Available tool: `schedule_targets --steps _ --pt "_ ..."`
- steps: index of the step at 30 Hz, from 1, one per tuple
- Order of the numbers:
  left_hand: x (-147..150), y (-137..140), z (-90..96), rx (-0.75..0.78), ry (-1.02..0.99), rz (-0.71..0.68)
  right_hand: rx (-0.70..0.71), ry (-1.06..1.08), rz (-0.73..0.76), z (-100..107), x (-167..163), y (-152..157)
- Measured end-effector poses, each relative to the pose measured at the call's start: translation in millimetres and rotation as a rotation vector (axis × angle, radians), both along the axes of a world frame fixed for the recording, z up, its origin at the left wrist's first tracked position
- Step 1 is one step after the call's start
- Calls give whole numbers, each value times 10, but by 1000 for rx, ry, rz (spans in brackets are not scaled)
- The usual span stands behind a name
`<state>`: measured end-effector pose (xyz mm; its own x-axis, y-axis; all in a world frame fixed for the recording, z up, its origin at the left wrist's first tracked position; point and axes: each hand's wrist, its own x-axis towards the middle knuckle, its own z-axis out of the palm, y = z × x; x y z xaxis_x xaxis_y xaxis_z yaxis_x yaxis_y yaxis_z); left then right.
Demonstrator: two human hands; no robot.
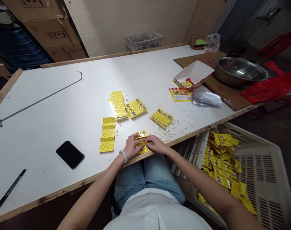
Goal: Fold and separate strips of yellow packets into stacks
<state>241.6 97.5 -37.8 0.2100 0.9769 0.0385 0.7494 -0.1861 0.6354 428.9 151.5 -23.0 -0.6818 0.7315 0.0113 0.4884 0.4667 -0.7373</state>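
Note:
At the table's near edge, my left hand and my right hand meet over a yellow printed card sheet. The fingers of both are bent and closed on its middle, partly hiding it. To the left lies a creased yellow strip. Beyond my hands are a long stack of yellow sheets and a stack with purple print beside it. Another printed stack sits to the right, with narrow yellow paper scraps scattered near it.
A phone, a black marker and a hooked metal rod lie on the left. An open carton, clear plastic sleeves and a metal bowl occupy the right. Below stands a crate holding yellow packets.

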Motion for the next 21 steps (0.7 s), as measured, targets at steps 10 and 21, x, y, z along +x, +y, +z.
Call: schedule_targets --steps 10,21 --pt "-298 -61 25 -94 -365 -101 -96 -144 209 102 153 139" --pt "-375 -27 103 -128 -306 -144 -156 -118 -72 49 -99 -54"
